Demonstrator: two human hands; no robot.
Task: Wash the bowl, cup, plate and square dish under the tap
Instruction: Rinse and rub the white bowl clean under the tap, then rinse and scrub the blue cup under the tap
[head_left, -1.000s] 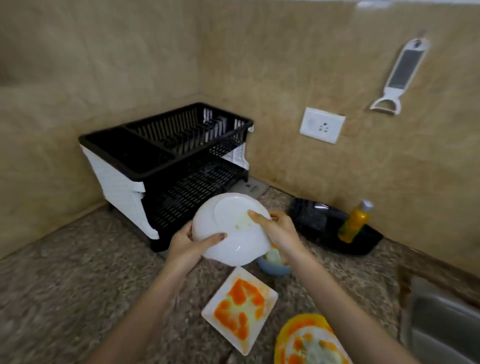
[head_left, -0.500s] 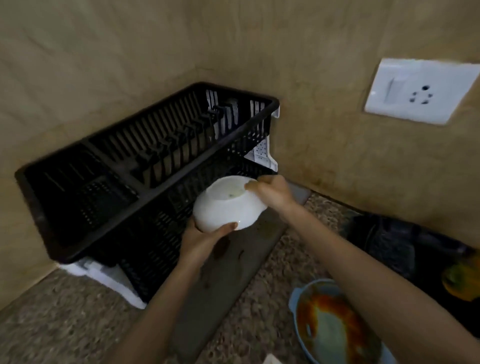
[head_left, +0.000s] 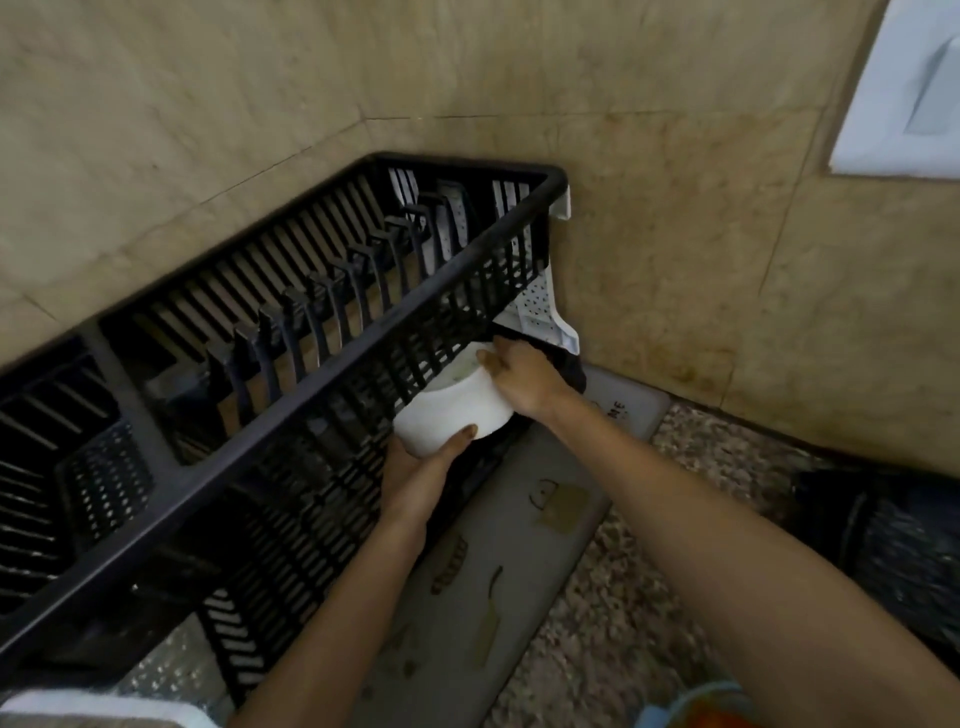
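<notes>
The white bowl (head_left: 457, 410) is upside down at the front of the black dish rack (head_left: 311, 382), just under its top rail. The left hand (head_left: 415, 478) grasps the bowl's near side. The right hand (head_left: 519, 376) grips its base edge farthest from the rack's front rail.

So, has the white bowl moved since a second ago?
Yes. The bowl moved from in front of the dish rack in toward its lower tier, now partly under the top rim.

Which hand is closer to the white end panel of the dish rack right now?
Right. The right hand grips the bowl at its far rim, just below the white end panel; the left hand holds its near side, farther away.
</notes>
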